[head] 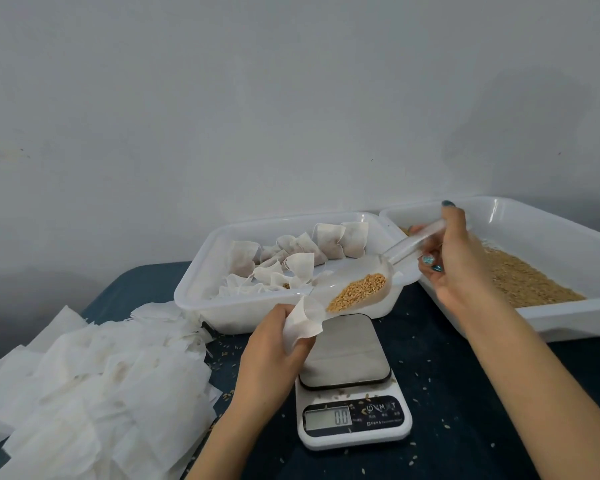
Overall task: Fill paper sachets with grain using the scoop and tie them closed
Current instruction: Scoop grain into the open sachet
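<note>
My left hand [274, 344] grips an empty white paper sachet [300, 323] with its mouth held open, above the scale. My right hand [454, 258] holds the handle of a clear plastic scoop [368, 282]. The scoop is tilted down to the left, its tip inside the sachet's mouth. A heap of golden grain [357, 292] lies in the scoop's bowl. Behind it, a white tray [194, 289] holds several filled, tied sachets [329, 242].
A second white tray [568, 233] at the right holds loose grain [527, 282]. A digital scale [350, 393] sits on the dark blue cloth below my hands. A big pile of empty paper sachets [94, 386] covers the left. Stray grains dot the cloth.
</note>
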